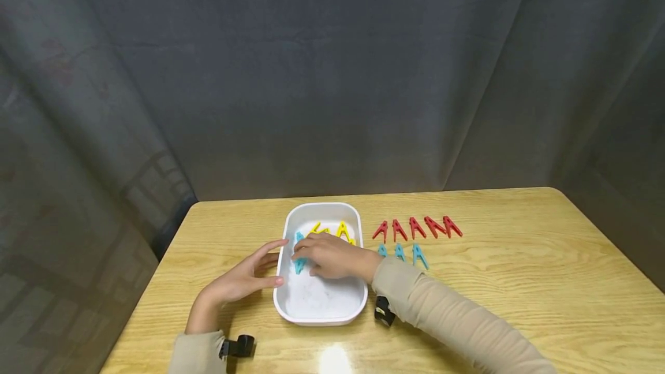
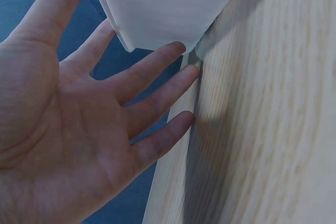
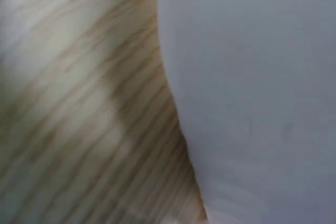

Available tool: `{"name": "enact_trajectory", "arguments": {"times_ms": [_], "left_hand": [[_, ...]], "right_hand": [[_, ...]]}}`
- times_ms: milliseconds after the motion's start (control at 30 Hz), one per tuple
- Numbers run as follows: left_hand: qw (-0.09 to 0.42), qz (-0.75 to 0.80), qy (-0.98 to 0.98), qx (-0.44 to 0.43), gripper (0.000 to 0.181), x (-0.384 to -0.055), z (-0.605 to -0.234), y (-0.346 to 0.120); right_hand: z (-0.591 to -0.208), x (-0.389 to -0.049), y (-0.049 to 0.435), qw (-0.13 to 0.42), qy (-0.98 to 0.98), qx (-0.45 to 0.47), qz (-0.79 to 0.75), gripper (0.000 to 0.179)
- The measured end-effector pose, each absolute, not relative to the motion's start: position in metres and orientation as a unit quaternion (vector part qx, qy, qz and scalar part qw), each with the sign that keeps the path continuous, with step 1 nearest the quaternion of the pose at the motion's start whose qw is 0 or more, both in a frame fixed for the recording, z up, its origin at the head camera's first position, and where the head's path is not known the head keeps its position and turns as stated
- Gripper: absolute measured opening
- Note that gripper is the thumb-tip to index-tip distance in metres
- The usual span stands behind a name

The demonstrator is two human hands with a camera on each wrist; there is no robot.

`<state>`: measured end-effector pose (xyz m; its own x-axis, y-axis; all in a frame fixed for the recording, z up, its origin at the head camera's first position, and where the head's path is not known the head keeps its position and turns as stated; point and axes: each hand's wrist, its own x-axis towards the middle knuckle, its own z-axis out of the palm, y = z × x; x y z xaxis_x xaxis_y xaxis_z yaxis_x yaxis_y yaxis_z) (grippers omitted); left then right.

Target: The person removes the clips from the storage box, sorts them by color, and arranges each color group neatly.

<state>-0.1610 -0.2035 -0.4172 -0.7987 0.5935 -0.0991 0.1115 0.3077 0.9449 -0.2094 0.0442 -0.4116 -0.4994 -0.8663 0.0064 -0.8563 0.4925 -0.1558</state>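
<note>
A white plastic tray holds light-blue clothespins at its left side and yellow clothespins toward the back. My right hand reaches into it from the right, fingers over the blue clothespins and thumb apart from them; the palm side is hidden. Only the tray's outer wall and wood show in the right wrist view, not the hand. Beside the tray's left wall is my left hand, its fingers spread and fingertips against or close to the rim. The left wrist view shows that hand holding nothing.
Several red clothespins lie in a row on the wooden table, right of the tray. Below them are three light-blue clothespins, partly behind the right forearm. A grey curtain hangs behind the table's back edge.
</note>
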Motion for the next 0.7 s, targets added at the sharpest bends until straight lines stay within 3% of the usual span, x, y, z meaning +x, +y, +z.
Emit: {"name": "enact_trajectory", "arguments": {"times_ms": [367, 700], "left_hand": [[0.223, 0.544, 0.776, 0.228, 0.076, -0.1609, -0.4178, -0.2032], [0.221, 0.546, 0.773, 0.233, 0.075, -0.1622, -0.4197, -0.2046]], "right_hand": [[-0.4123, -0.2068, 0.0419, 0.016, 0.862, -0.501, -0.075, 0.015], [-0.4032, -0.2076, 0.0455, -0.001, 0.858, -0.503, -0.107, 0.019]]}}
